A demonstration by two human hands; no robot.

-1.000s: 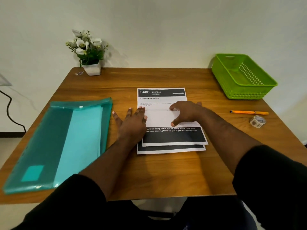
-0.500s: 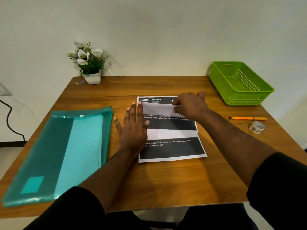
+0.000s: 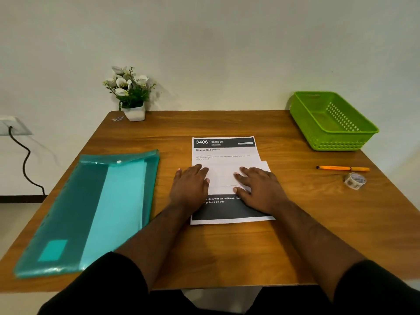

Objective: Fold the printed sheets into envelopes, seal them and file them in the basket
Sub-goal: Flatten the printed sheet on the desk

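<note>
Folding is in hand: left hand [image 3: 191,187] and right hand [image 3: 259,189] press flat-fingered on the printed sheets [image 3: 223,153] mid-desk; next, likely creasing.

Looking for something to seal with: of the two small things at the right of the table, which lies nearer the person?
The tape roll. It lies just nearer than the orange pen, which sits closer to the green basket.
</note>
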